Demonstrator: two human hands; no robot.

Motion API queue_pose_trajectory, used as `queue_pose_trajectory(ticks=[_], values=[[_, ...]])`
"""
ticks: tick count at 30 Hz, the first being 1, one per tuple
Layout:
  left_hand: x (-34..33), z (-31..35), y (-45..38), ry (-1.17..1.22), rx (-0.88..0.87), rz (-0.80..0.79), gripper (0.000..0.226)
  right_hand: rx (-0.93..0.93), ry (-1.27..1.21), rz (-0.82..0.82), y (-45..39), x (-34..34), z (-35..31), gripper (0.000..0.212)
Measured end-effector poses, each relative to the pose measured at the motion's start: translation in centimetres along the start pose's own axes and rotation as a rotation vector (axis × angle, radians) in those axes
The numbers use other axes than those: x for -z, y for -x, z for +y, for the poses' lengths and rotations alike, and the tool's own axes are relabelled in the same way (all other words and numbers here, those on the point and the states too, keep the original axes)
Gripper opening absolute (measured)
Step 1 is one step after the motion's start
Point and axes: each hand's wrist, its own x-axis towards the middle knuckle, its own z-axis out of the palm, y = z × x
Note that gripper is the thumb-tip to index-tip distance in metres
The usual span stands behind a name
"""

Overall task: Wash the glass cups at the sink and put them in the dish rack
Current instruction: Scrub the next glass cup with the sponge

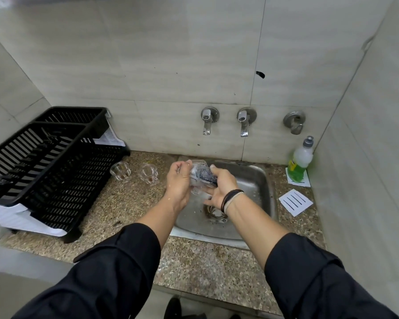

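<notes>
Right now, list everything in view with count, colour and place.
glass cups on counter: two, clear, between rack and sink
held glass cup: one, clear, over the sink
scrubber: one, dark, inside held cup
dish rack: one, black, left counter
sink: one, steel, centre
taps: two, metal, wall
soap bottle: one, green, right corner
left hand: grips cup
right hand: holds scrubber

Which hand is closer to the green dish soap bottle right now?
Right. The right hand, holding a scrubber in the glass cup over the sink, is nearer the dish soap bottle; the left hand grips the cup farther away.
</notes>
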Motion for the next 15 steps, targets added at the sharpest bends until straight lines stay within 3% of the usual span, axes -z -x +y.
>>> queue_pose_trajectory(ticks=[3, 5, 7, 10, 12, 15], values=[[0.9, 1.1, -0.4, 0.107, 0.149, -0.018, 0.022, 0.186, -0.021, 0.076, -0.6, 2.1, -0.8, 0.018], [1.2, 1.6, -0.1, 0.131, 0.221, 0.000, 0.028, 0.483, 0.056, 0.127, -0.6, 3.5, -1.2, 0.024], [0.9, 1.9, 0.3, 0.154, 0.263, -0.010, 0.022, 0.844, 0.459, 0.166, -0.2, 4.2, -1.6, 0.017], [0.0, 1.7, 0.7, 0.110, 0.286, -0.108, 0.033, 1.212, 1.131, 0.010, -0.1, 3.8, -1.7, 0.046], [-0.5, 1.5, 1.2, 0.035, 0.271, -0.192, 0.037, 1.307, 1.369, -0.034, -0.3, 3.4, -2.0, 0.050], [-0.8, 1.5, 1.8, -0.134, 0.241, -0.243, 0.042, 1.286, 1.706, 0.054, 0.1, 2.8, -3.1, 0.032]])
